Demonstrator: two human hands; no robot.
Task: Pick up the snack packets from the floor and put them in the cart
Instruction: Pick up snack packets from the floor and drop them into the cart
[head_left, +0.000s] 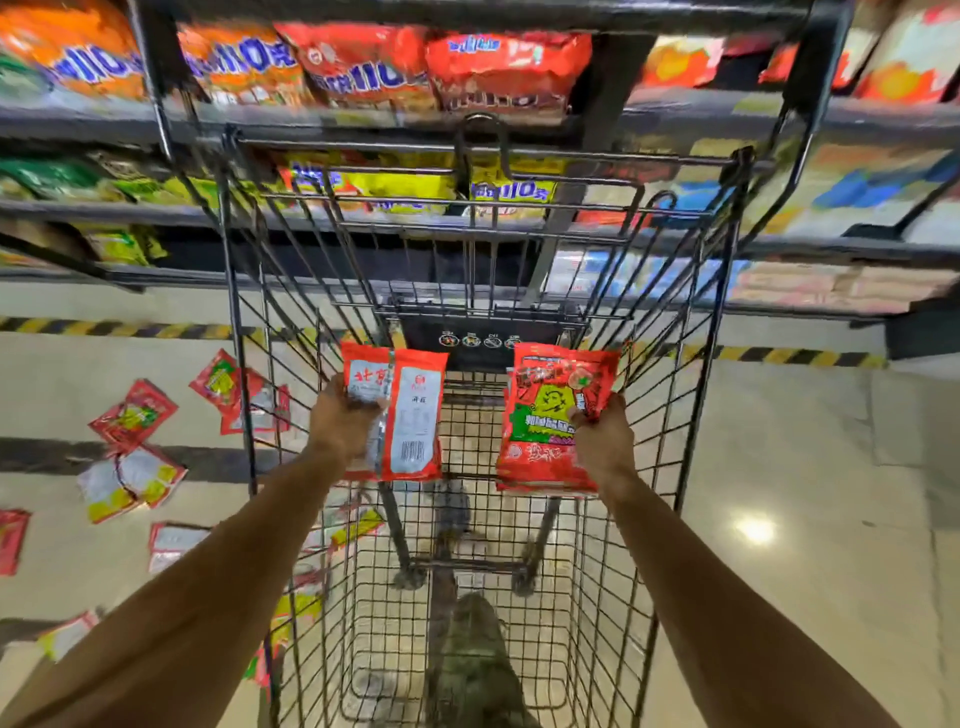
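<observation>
Both arms reach in over the cart (363, 144). The left hand (340, 415) grips a red-and-white packet (413, 415) by its left edge, and the right hand (602, 431) pinches a red packet (545, 415) by its right edge. Each may hold more than one. Both hang upright, long axis vertical, directly above the basket floor. Loose packets (134, 415) lie on the floor to the cart's left, nearer the left hand.
</observation>
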